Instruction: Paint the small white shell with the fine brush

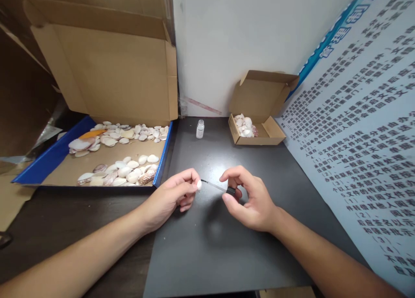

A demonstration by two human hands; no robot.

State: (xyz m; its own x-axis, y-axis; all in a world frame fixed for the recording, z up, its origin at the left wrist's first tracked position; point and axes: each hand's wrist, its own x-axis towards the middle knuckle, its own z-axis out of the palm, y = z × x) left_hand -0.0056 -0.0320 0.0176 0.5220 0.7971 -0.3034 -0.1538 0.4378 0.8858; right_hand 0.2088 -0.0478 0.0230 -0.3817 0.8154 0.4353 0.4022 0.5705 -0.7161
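Observation:
My left hand (173,196) pinches a small white shell (199,185) between thumb and fingers, just above the dark mat (214,246). My right hand (248,198) grips the black cap of a thin brush (216,187), whose tip touches the shell. A small clear glass bottle (200,129) stands uncapped farther back on the mat, apart from both hands.
A large open cardboard box with blue edges (164,153) at the left holds several shells. A small cardboard box (259,131) with a few shells sits at the back right. A printed poster (356,151) leans along the right side; a white wall stands behind.

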